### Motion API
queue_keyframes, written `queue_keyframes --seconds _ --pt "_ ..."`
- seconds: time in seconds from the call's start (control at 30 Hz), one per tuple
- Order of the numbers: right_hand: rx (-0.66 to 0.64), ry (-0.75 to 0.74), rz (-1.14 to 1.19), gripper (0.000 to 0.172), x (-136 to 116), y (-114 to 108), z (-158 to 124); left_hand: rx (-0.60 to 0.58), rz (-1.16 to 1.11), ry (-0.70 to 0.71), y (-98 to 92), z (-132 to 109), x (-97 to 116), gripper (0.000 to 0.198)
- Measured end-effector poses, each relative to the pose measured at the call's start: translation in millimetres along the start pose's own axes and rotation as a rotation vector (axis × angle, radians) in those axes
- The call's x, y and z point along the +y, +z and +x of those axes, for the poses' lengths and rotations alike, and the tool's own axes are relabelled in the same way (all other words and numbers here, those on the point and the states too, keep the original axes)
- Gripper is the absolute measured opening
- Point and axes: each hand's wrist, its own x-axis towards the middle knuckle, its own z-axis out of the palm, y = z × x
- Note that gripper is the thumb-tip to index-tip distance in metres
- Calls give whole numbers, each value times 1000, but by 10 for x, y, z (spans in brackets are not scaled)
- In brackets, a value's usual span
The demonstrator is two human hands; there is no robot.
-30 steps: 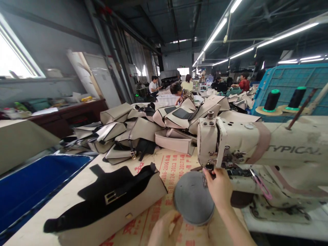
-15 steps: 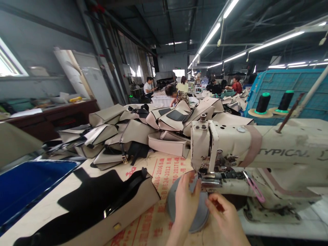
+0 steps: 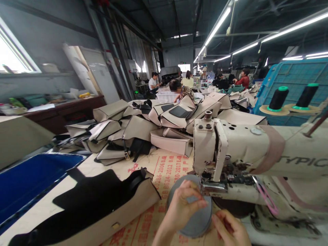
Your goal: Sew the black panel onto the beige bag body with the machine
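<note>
A round grey disc of material (image 3: pixel 198 220) lies under the needle head of a cream sewing machine (image 3: pixel 246 150). My left hand (image 3: pixel 182 206) rests on the disc with its fingers curled and pinched at the disc's top edge, close to the presser foot. My right hand (image 3: pixel 229 229) is at the disc's lower right rim, fingers bent against it. A beige and black bag (image 3: pixel 97 208) lies on the table to my left.
A heap of beige bags (image 3: pixel 143 128) fills the table behind. A blue bin (image 3: pixel 30 182) stands at the left. Two black thread cones (image 3: pixel 278 99) sit beyond the machine by a teal crate (image 3: pixel 294 73). Other people (image 3: pixel 184 90) work at far tables.
My left hand has slid down and curled on the disc. My right hand has dropped lower to the disc's rim. The view has shifted slightly.
</note>
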Motion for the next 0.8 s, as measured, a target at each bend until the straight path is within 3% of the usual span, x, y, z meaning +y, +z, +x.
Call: queue_keyframes --seconds 0.13,0.2,0.27,0.37,0.47,0.63,0.73,0.8 --pt "-221 93 225 41 -367 -15 64 -265 -118 -99 16 -361 37 11" --pt "-296 154 392 48 -523 15 88 -234 1 -182 45 -481 39 8" --pt "-263 145 393 48 -605 34 100 -83 139 -183 48 -520 82 7" --pt "-114 -61 43 35 -595 28 99 149 176 -53 12 -430 278 9" --pt "-106 -256 -379 30 -518 35 99 297 32 15 29 -233 552 21" --pt "-157 -379 -827 34 -472 112 164 222 -355 -53 201 57 770 23" --pt "-140 -402 -840 32 -506 106 223 261 -196 -4 170 122 769 15" --pt "-128 -406 -800 31 -546 85 266 190 62 93 60 139 774 13"
